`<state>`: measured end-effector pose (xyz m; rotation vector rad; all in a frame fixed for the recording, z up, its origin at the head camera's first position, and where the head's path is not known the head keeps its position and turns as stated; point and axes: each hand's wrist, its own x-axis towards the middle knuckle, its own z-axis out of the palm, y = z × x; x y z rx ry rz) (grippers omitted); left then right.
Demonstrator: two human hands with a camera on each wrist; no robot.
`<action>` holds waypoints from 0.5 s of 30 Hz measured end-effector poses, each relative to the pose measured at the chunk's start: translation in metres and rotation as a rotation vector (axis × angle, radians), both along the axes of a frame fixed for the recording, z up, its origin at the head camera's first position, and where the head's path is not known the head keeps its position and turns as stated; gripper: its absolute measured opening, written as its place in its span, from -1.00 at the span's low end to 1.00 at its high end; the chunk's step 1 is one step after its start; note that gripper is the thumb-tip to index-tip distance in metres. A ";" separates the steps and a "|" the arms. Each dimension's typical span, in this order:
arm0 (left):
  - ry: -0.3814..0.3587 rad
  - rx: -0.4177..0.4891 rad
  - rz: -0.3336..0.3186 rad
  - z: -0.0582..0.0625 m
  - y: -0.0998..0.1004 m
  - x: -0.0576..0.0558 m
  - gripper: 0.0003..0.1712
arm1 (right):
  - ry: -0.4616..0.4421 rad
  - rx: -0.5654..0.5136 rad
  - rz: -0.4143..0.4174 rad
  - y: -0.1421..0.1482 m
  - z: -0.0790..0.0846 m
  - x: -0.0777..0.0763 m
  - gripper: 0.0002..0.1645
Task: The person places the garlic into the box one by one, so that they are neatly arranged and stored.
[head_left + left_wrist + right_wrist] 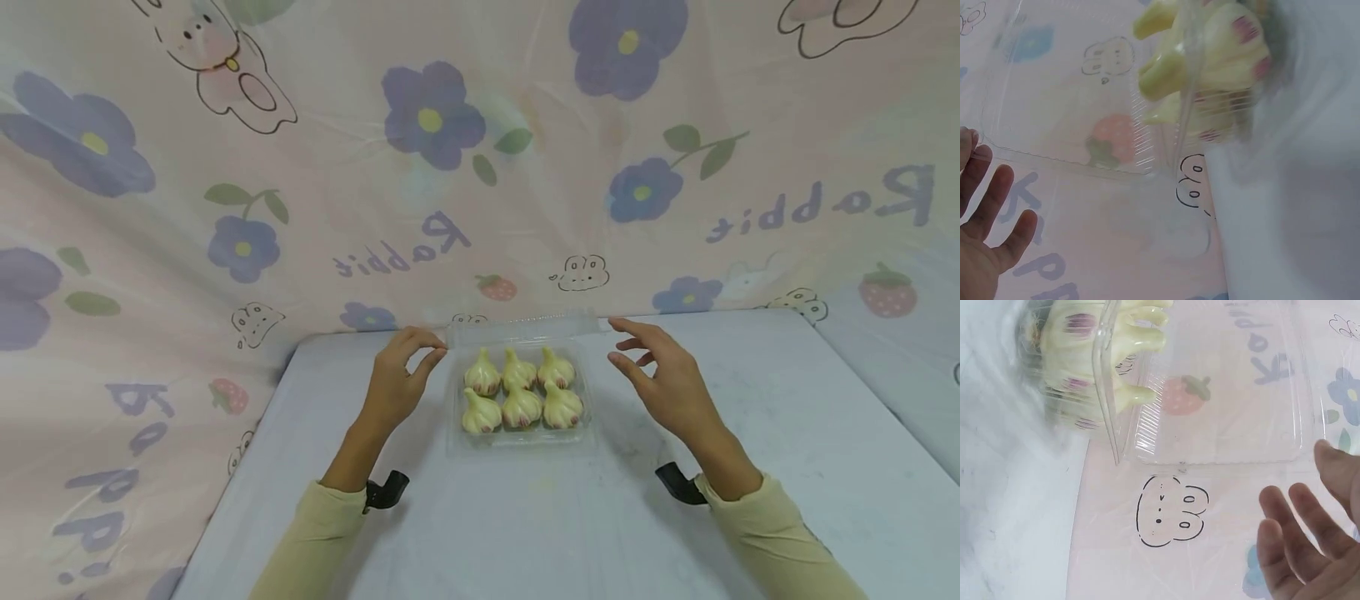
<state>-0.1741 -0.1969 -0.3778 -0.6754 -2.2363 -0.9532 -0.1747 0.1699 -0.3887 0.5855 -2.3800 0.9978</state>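
Observation:
A clear plastic box [521,444] stands on the table with its hinged lid [525,327] raised at the back. Several pale garlic bulbs [521,408] with purple streaks sit inside it in two rows, stems pointing up. At the lid's left corner, my left hand [396,382] pinches the edge between thumb and forefinger; the left wrist view shows the other fingers [997,194] spread. My right hand [666,383] is held just off the lid's right side, thumb and fingers apart with nothing between them. The right wrist view shows its fingers [1310,519] near the lid's edge.
A white-covered table [525,533] extends around the box. Behind and to the left hangs a pink cloth [315,167] printed with flowers, rabbits and strawberries, close behind the lid. Black wrist mounts [388,490] jut inward from both sleeves.

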 end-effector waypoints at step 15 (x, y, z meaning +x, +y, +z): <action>-0.013 -0.019 -0.023 -0.037 -0.003 0.032 -0.86 | 0.021 -0.031 -0.003 -0.002 -0.021 0.013 -0.79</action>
